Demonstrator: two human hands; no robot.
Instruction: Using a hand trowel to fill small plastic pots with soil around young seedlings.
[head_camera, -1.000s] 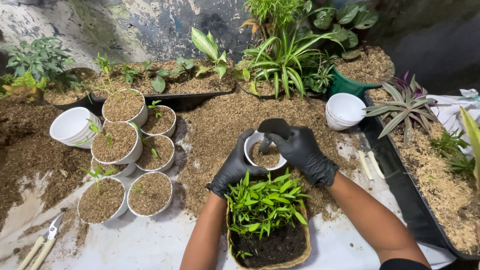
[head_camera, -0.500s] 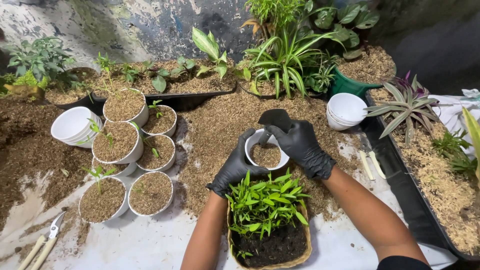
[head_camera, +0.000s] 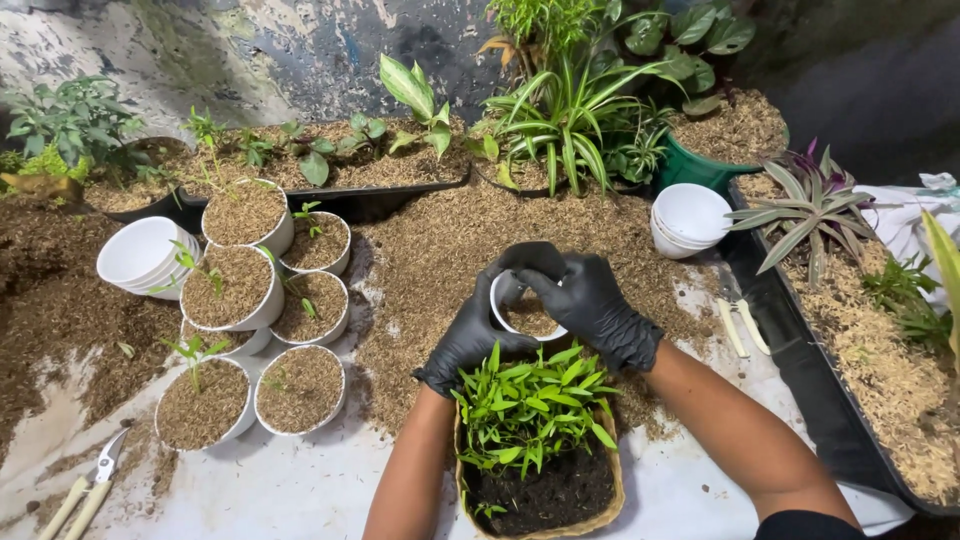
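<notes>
Two gloved hands over a white pot just behind the seedling basket — left hand wrapped round its wall, right hand closed on a dark scoop dipped inside — best kept level, husk pressed lightly.

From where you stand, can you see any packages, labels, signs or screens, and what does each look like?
None in view: no packet, tag, sign or screen shows anywhere on the table.
Nearest to packaging: a woven tan basket of green seedlings, front centre.
Plain white cup, unmarked, held in both black-gloved hands: left hand, right hand.
Stacks of plain white bowls, left and right.
</notes>
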